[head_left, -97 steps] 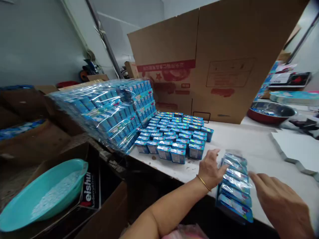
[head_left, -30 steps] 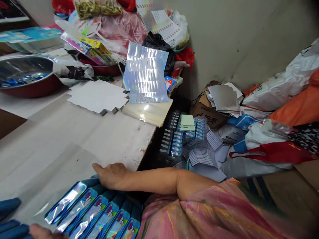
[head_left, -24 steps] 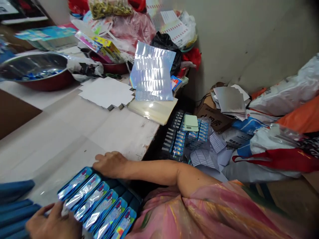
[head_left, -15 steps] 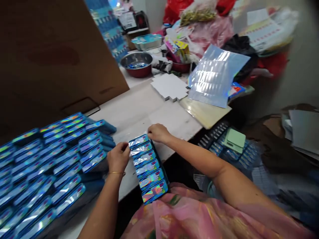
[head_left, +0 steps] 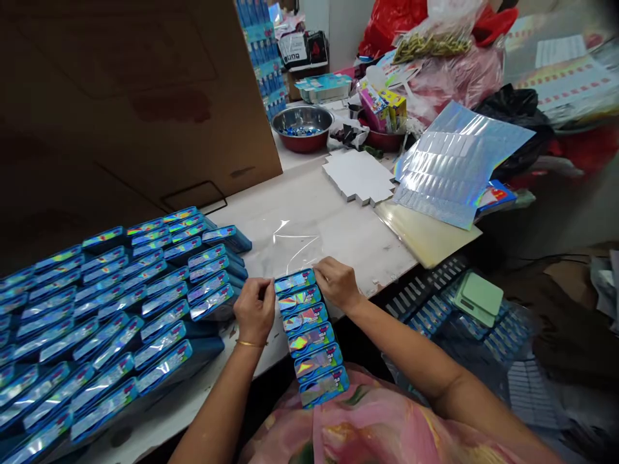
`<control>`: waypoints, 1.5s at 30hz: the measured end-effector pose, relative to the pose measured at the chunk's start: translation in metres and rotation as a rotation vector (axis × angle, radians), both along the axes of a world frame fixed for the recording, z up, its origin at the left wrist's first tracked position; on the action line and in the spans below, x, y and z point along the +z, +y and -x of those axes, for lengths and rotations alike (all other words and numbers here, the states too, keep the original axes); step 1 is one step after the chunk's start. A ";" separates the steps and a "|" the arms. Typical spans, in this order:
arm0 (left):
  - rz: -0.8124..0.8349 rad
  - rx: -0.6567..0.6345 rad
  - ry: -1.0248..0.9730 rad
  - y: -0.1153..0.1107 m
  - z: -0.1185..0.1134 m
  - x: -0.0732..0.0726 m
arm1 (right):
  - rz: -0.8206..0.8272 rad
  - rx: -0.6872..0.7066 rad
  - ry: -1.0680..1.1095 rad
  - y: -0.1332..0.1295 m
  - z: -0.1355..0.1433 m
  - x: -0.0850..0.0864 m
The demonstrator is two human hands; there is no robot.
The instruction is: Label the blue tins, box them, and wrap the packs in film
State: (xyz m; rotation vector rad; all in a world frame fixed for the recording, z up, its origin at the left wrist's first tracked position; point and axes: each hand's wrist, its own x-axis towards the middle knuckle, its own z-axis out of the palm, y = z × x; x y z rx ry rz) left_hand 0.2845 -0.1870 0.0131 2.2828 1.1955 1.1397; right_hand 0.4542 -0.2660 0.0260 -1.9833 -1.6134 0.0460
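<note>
Your left hand (head_left: pixel 255 310) and your right hand (head_left: pixel 337 283) press from both sides on the far end of a row of 6 small blue boxes (head_left: pixel 309 334), which lies at the near edge of the desk (head_left: pixel 338 225) and reaches out over it toward your lap. The boxes stand side by side with their shiny tops up, and I think you squeeze them from the 2 sides so that the row stays tight and straight as 1 block. The fingers of both hands are curled and closed against the sides of the farthest box; the thumbs seem to rest on its top, but how hard you press I cannot tell. Just beyond the row a clear plastic sheet (head_left: pixel 290 238) lies flat on the desk, close to your fingertips, probably kept there within easy reach. On the left part of the desk many more blue boxes (head_left: pixel 120 303) are laid in neat rows, touching each other. At the far edge stands a big cardboard carton (head_left: pixel 135 96), and near the far right corner you have a metal bowl (head_left: pixel 302 125), white card blanks (head_left: pixel 358 175) and a holographic sheet (head_left: pixel 459 161).
</note>
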 end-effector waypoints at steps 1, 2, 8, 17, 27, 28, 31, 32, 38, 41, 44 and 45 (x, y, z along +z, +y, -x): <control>-0.044 -0.020 0.014 -0.002 0.002 0.001 | -0.022 0.011 -0.006 -0.003 0.001 0.000; -0.080 -0.042 0.033 -0.004 0.003 0.001 | -0.033 0.023 -0.021 -0.005 0.001 0.000; 0.023 -0.051 0.093 0.006 0.003 -0.004 | 0.072 -0.031 0.139 0.007 -0.003 0.000; 0.046 -0.127 0.196 0.016 0.005 -0.002 | 0.126 -0.044 -0.148 0.009 -0.001 0.003; 0.311 -0.078 -0.008 0.016 0.001 -0.005 | 0.114 -0.006 -0.109 0.008 -0.003 0.006; 0.215 -0.097 0.026 0.014 0.004 -0.005 | 0.085 0.013 -0.147 0.005 -0.003 0.005; -0.072 -0.157 0.150 0.003 0.012 -0.003 | 0.013 0.078 -0.239 -0.002 -0.002 0.003; -0.122 -0.166 0.171 0.001 0.013 -0.002 | 0.003 0.083 -0.233 -0.003 -0.002 0.002; -0.188 -0.193 0.311 0.007 0.011 0.002 | -0.011 0.026 -0.120 0.000 -0.004 -0.001; -0.232 -0.238 0.366 0.004 0.017 -0.002 | -0.091 0.104 -0.235 -0.011 0.000 -0.005; -0.312 -0.264 0.328 -0.009 0.028 -0.013 | -0.227 0.175 -0.286 -0.027 0.005 -0.011; -0.329 -0.261 0.296 -0.014 0.030 -0.017 | -0.269 0.190 -0.282 -0.030 0.007 -0.013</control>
